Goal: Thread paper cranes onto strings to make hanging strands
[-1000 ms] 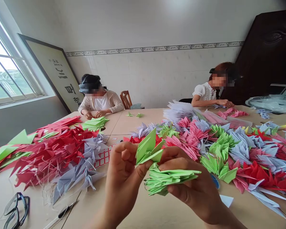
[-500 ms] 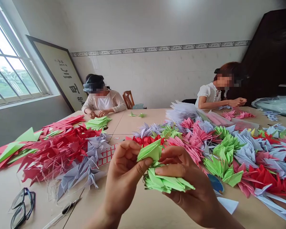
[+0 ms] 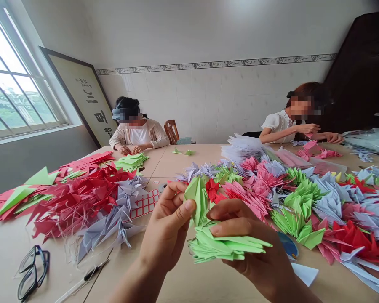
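Between thumb and fingers, my left hand (image 3: 169,225) pinches a green folded paper piece (image 3: 196,198), now standing nearly upright. My right hand (image 3: 249,240) is closed on a thick stack of green folded papers (image 3: 221,246), lying flat with the pointed ends to the right. The pinched piece stands just above the stack; whether they touch is hard to tell. My right fingertips cover part of the stack's top. Behind my hands lies a small red paper flower (image 3: 212,190).
Red folded papers (image 3: 91,191) are heaped left, with pale blue ones (image 3: 113,221) before them. Glasses (image 3: 33,271) and a black-handled tool (image 3: 88,275) lie front left. Pink, green and blue bundles (image 3: 303,198) fill the right. Two people (image 3: 140,130) (image 3: 290,118) sit opposite.
My left hand has turned the green piece from slanted to nearly upright. The stack has shifted slightly down and right. The person at the right has moved their hands apart.
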The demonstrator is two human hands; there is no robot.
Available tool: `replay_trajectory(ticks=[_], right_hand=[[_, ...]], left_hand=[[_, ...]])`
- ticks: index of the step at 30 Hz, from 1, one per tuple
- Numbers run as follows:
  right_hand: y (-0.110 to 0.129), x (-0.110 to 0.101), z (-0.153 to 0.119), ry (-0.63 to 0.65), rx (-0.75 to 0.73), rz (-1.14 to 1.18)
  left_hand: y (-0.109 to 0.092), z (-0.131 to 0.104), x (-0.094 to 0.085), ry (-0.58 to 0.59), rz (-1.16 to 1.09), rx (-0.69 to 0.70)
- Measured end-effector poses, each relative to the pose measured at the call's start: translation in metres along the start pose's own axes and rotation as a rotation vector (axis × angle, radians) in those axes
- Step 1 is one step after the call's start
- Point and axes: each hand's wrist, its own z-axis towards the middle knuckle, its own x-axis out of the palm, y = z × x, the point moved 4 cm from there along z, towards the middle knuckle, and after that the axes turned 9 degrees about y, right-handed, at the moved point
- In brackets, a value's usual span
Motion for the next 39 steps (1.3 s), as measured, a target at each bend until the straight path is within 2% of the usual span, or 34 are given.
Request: replay_trajectory(ticks=[3,5,9,12,17,20,24,29,33,37,39], right_hand=[[-0.001,-0.002,0.001,-0.005,0.018,0.093],[0.000,-0.005,0.000,-0.023,-0.001,0.059],[0.004,-0.001,-0.006,-0.012,-0.198,-0.260],[0.002,0.006,-0.010,0.043,-0.258,-0.351],[0.002,0.004,-0.009,0.033,-0.175,-0.213],[0.003,0.001,-0.005,0.003,-0.116,-0.080],[-0.001,0.000,0.000,-0.027,0.013,0.094],[-0.007,0.002,0.000,-0.002,0.146,0.267],[-0.005,0.000,0.001,0.007,0.126,0.130],[-0.003,-0.006,0.001,-0.087,0.055,-0.068],[-0.002,-0.008,0.000,-0.137,0.020,-0.148]], left_hand=[[0.003,0.001,-0.001,-0.034,-0.070,-0.065],[0.003,0.001,-0.001,-0.062,-0.065,-0.061],[-0.005,-0.006,-0.002,-0.170,0.029,0.134],[-0.007,-0.010,0.000,-0.193,0.061,0.199],[-0.005,-0.009,-0.004,-0.193,0.050,0.139],[-0.002,-0.007,-0.007,-0.172,0.003,0.040],[0.004,-0.005,-0.003,-0.079,-0.113,-0.107],[0.011,-0.005,0.005,0.036,-0.158,-0.172],[0.014,-0.006,0.008,0.081,-0.033,-0.161],[0.009,-0.011,0.004,0.020,0.321,-0.078],[0.004,-0.013,0.005,0.045,0.470,-0.050]])
